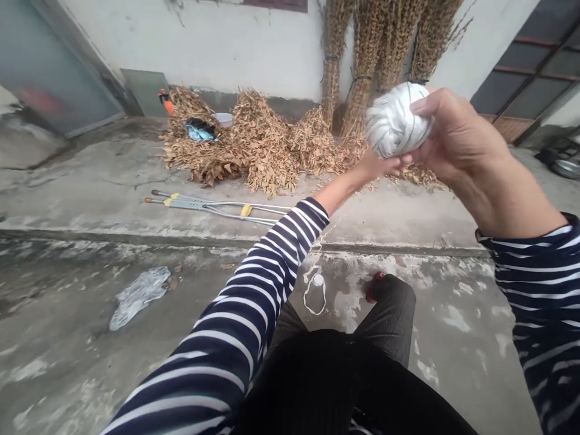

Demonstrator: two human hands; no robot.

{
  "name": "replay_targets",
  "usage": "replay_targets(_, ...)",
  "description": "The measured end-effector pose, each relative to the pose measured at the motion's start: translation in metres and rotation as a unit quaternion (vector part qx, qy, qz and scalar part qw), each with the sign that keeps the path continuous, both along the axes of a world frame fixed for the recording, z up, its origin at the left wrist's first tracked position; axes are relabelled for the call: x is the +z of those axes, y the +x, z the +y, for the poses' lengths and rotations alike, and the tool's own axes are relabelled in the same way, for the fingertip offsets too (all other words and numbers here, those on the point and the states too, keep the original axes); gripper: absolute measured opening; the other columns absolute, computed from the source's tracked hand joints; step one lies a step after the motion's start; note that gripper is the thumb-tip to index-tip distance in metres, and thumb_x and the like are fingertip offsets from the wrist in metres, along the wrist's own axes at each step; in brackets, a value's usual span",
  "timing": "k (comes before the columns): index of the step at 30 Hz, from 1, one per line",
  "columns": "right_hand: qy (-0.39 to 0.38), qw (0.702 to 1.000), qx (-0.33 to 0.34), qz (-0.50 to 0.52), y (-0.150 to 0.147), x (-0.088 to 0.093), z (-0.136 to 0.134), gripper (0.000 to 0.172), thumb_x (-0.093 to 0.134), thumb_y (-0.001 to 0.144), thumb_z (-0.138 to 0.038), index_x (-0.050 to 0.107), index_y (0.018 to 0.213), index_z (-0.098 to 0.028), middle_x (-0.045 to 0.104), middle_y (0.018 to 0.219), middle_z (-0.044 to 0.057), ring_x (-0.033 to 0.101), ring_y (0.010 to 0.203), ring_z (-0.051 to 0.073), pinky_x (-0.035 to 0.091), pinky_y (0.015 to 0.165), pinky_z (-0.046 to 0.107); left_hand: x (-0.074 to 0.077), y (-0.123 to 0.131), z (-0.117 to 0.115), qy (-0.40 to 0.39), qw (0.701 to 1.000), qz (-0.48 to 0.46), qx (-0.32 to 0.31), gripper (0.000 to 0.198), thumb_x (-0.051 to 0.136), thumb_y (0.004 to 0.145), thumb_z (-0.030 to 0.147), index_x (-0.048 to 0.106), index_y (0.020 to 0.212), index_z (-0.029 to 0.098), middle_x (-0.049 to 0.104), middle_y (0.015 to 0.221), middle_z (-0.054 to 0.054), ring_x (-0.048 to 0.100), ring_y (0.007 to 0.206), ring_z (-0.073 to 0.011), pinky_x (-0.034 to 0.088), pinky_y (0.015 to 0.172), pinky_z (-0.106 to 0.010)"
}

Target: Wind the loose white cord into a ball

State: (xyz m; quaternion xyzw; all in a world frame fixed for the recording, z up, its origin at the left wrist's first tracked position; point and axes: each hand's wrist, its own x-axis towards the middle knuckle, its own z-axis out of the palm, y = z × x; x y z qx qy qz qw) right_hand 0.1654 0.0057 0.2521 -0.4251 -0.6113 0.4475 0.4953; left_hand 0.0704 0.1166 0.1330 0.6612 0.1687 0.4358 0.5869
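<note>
Yarn ball (pixel 395 121), white and crossed by a thin dark line, is held at upper right in my head-camera view, raised above the concrete ground (pixel 453 362). The right hand (pixel 462 136) is curled around its near side, thumb pressed on the winding; the far fingers are hidden from me. The left hand (pixel 379 166) reaches to the underside of the ball, which covers part of it; I cannot tell how far open that hand is or whether it grips anything.

Both arms wear a navy-and-white striped sleeve (pixel 244 296). Below, a white cord (pixel 324 302) lies in a loop on the ground beside a small round white object (pixel 318 280), near a red shoe (pixel 371 293).

Beyond, I see crutches (pixel 190 204) lying on a raised concrete step (pixel 90 193), partly hidden by the left sleeve. Dried leafy stalks (pixel 265 142) are heaped along the white wall (pixel 217 42), and tied bundles (pixel 362 54) stand upright against it. A crumpled plastic sheet (pixel 140 296) lies at left, below the step.
</note>
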Motion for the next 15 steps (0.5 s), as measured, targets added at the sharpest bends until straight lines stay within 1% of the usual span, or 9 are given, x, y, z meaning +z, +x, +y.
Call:
replay_targets(1, -0.020, 1.000, -0.017, -0.001, 0.011, -0.001, -0.003, 0.020, 0.075, 0.073, -0.031, 0.067, 0.090, -0.025, 0.071, 0.084, 0.006, 0.055, 0.070, 0.019, 0.045, 0.048, 0.032, -0.012, 0.007, -0.015, -0.018, 0.997, 0.020, -0.072, 0.021, 0.082, 0.090, 0.028, 0.074, 0.095, 0.010, 0.077, 0.091, -0.011, 0.076, 0.098, -0.0209, 0.060, 0.096, -0.038)
replay_targets(3, -0.065, 0.998, -0.027, -0.003, 0.030, -0.011, -0.011, 0.025, 0.074, 0.073, -0.033, 0.071, 0.094, -0.021, 0.074, 0.087, 0.009, 0.057, 0.068, 0.019, 0.041, 0.044, 0.030, -0.039, 0.000, -0.046, -0.069, 0.975, 0.064, -0.201, 0.027, 0.081, 0.091, 0.036, 0.073, 0.094, 0.010, 0.078, 0.093, -0.012, 0.077, 0.094, -0.0193, 0.061, 0.095, -0.040)
replay_targets(5, -0.114, 0.993, 0.009, -0.005, 0.038, -0.026, -0.019, 0.035, 0.076, 0.073, -0.039, 0.071, 0.102, -0.019, 0.075, 0.091, 0.011, 0.061, 0.069, 0.020, 0.041, 0.042, 0.029, -0.058, -0.033, -0.067, -0.117, 0.956, 0.093, -0.252, 0.032, 0.082, 0.091, 0.041, 0.074, 0.096, 0.010, 0.079, 0.093, -0.012, 0.078, 0.090, -0.0191, 0.063, 0.091, -0.040)
replay_targets(6, -0.122, 0.992, 0.024, 0.001, 0.036, -0.034, -0.022, 0.039, 0.077, 0.073, -0.042, 0.070, 0.104, -0.019, 0.075, 0.091, 0.011, 0.063, 0.070, 0.020, 0.042, 0.041, 0.028, -0.063, -0.055, -0.073, -0.134, 0.951, 0.108, -0.258, 0.034, 0.083, 0.089, 0.041, 0.075, 0.096, 0.010, 0.080, 0.092, -0.013, 0.078, 0.088, -0.0192, 0.064, 0.087, -0.038)
replay_targets(7, -0.121, 0.992, 0.039, 0.010, 0.031, -0.040, -0.024, 0.043, 0.078, 0.073, -0.045, 0.069, 0.107, -0.020, 0.074, 0.091, 0.010, 0.064, 0.070, 0.021, 0.043, 0.041, 0.028, -0.063, -0.079, -0.075, -0.145, 0.948, 0.124, -0.254, 0.034, 0.085, 0.088, 0.041, 0.076, 0.097, 0.010, 0.080, 0.091, -0.013, 0.079, 0.085, -0.0193, 0.064, 0.083, -0.037)
replay_targets(9, -0.098, 0.992, 0.072, 0.033, 0.011, -0.045, -0.024, 0.048, 0.078, 0.073, -0.051, 0.067, 0.110, -0.022, 0.073, 0.093, 0.009, 0.066, 0.072, 0.022, 0.045, 0.041, 0.028, -0.048, -0.127, -0.070, -0.141, 0.951, 0.162, -0.224, 0.031, 0.086, 0.086, 0.037, 0.078, 0.096, 0.010, 0.080, 0.089, -0.014, 0.078, 0.080, -0.0191, 0.064, 0.075, -0.034)
replay_targets(11, -0.057, 0.992, 0.099, 0.061, -0.014, -0.036, -0.020, 0.046, 0.077, 0.075, -0.051, 0.065, 0.110, -0.024, 0.071, 0.091, 0.007, 0.065, 0.073, 0.020, 0.047, 0.043, 0.027, -0.019, -0.164, -0.056, -0.115, 0.963, 0.182, -0.164, 0.022, 0.083, 0.088, 0.031, 0.079, 0.093, 0.010, 0.079, 0.083, -0.012, 0.077, 0.074, -0.0179, 0.062, 0.070, -0.031)
replay_targets(13, -0.015, 0.988, 0.115, 0.103, -0.035, -0.018, -0.015, 0.036, 0.075, 0.077, -0.044, 0.064, 0.105, -0.024, 0.067, 0.088, 0.004, 0.061, 0.071, 0.017, 0.046, 0.045, 0.024, 0.015, -0.181, -0.038, -0.073, 0.981, 0.165, -0.073, 0.015, 0.077, 0.092, 0.024, 0.079, 0.091, 0.009, 0.076, 0.078, -0.010, 0.075, 0.070, -0.0159, 0.060, 0.068, -0.029)
replay_targets(15, 0.022, 0.981, 0.122, 0.149, -0.047, 0.001, -0.012, 0.025, 0.072, 0.078, -0.036, 0.063, 0.097, -0.023, 0.064, 0.088, 0.003, 0.056, 0.069, 0.013, 0.044, 0.046, 0.021, 0.043, -0.174, -0.018, -0.026, 0.992, 0.124, 0.011, 0.015, 0.071, 0.096, 0.020, 0.079, 0.094, 0.007, 0.074, 0.077, -0.008, 0.074, 0.071, -0.0141, 0.059, 0.070, -0.029)
